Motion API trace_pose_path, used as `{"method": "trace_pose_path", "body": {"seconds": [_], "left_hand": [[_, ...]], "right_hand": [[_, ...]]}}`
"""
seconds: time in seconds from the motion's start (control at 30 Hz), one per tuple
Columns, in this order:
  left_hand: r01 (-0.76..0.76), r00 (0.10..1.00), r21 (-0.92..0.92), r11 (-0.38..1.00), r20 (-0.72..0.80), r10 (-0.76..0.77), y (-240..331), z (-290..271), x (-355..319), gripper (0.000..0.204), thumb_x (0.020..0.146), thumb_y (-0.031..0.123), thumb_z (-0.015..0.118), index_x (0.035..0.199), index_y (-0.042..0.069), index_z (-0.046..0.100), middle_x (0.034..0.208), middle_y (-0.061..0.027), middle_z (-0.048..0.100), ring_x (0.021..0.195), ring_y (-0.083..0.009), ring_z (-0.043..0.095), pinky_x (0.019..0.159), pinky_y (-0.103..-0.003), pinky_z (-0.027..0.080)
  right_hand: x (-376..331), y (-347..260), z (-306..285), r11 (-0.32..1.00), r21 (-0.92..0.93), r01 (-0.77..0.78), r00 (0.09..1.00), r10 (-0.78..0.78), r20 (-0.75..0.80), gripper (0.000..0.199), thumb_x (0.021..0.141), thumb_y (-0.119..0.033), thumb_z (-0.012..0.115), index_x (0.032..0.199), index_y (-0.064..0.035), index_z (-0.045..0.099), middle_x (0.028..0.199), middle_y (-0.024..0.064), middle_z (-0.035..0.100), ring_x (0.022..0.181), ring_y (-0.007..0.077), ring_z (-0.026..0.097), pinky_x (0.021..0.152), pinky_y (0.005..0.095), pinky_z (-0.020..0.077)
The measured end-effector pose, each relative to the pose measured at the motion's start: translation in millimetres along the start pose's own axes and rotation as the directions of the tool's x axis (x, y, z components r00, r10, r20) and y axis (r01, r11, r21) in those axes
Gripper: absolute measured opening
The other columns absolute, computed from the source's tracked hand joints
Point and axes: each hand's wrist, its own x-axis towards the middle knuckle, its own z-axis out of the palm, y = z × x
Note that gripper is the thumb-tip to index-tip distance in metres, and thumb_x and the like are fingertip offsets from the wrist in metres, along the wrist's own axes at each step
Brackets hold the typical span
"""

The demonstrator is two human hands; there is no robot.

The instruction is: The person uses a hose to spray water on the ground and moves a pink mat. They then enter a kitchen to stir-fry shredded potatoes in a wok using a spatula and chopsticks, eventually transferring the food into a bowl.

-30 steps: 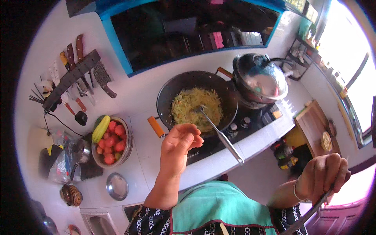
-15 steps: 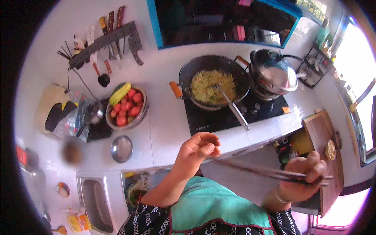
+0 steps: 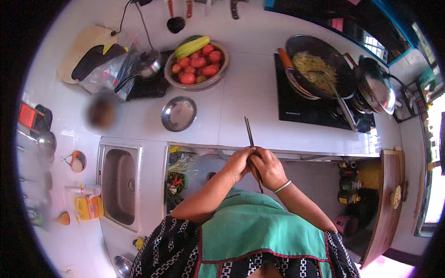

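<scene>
My left hand [image 3: 238, 165] and right hand [image 3: 272, 170] press together round the dark, slender chopsticks [image 3: 250, 133], before my green cloth apron [image 3: 264, 227], upper tips toward the smooth white counter [image 3: 245, 99]; I'd call this lining up the pair — next calls for one hand gripping both; beyond, well apart, the round black wok [image 3: 342, 58] holds pale yellow shreds [image 3: 315, 64].
</scene>
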Motion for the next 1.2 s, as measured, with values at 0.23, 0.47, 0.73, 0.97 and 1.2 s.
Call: {"method": "trace_pose_path", "body": {"seconds": [0.23, 0.47, 0.73, 0.97, 1.2], "left_hand": [[0.118, 0.982, -0.060, 0.991, -0.140, -0.125, 15, -164, 38, 0.026, 0.087, 0.026, 0.049, 0.100, 0.005, 0.056, 0.096, -0.0080, 0.061, 0.087, -0.0198, 0.060, 0.073, -0.031, 0.051], [-0.031, 0.935, -0.278, 0.960, -0.346, -0.070, 56, -260, 39, 0.022, 0.085, 0.020, 0.053, 0.100, 0.005, 0.050, 0.092, -0.0090, 0.058, 0.083, -0.0194, 0.060, 0.066, -0.028, 0.052], [-0.207, 0.887, -0.351, 0.913, -0.462, 0.023, 90, -308, 69, 0.021, 0.086, 0.017, 0.050, 0.101, 0.003, 0.049, 0.092, -0.0100, 0.058, 0.082, -0.0209, 0.060, 0.070, -0.030, 0.052], [-0.140, 0.876, -0.391, 0.910, -0.478, -0.071, 104, -284, 70, 0.028, 0.087, 0.019, 0.051, 0.107, 0.000, 0.047, 0.100, -0.0133, 0.057, 0.084, -0.0218, 0.060, 0.066, -0.029, 0.054], [-0.006, 0.940, -0.352, 0.936, -0.321, -0.115, 69, -281, 67, 0.022, 0.085, 0.018, 0.052, 0.090, -0.003, 0.055, 0.090, -0.0147, 0.061, 0.084, -0.0257, 0.061, 0.070, -0.034, 0.054]], "right_hand": [[61, 21, 158, 0.973, -0.146, -0.179, 0.928, 0.216, 0.302, 0.026, 0.070, -0.008, 0.059, 0.095, -0.0070, 0.055, 0.102, 0.0133, 0.045, 0.096, 0.0316, 0.050, 0.077, 0.0382, 0.0472], [124, 49, 265, 0.975, -0.178, -0.135, 0.942, 0.182, 0.283, 0.021, 0.074, -0.007, 0.053, 0.095, -0.0076, 0.055, 0.102, 0.0122, 0.046, 0.096, 0.0295, 0.050, 0.079, 0.0367, 0.0469], [132, 28, 259, 0.967, -0.045, -0.252, 0.912, 0.253, 0.323, 0.035, 0.074, -0.003, 0.049, 0.109, -0.0084, 0.053, 0.119, 0.0173, 0.043, 0.101, 0.0331, 0.050, 0.086, 0.0395, 0.0440], [115, 13, 212, 0.810, 0.126, -0.573, 0.799, 0.519, 0.304, 0.034, 0.075, -0.003, 0.050, 0.108, -0.0091, 0.053, 0.118, 0.0147, 0.043, 0.094, 0.0340, 0.054, 0.078, 0.0399, 0.0481], [103, 30, 194, 0.702, 0.316, -0.638, 0.764, 0.627, 0.150, 0.030, 0.075, -0.003, 0.053, 0.104, -0.0084, 0.054, 0.104, 0.0148, 0.052, 0.090, 0.0308, 0.057, 0.078, 0.0385, 0.0473]]}}
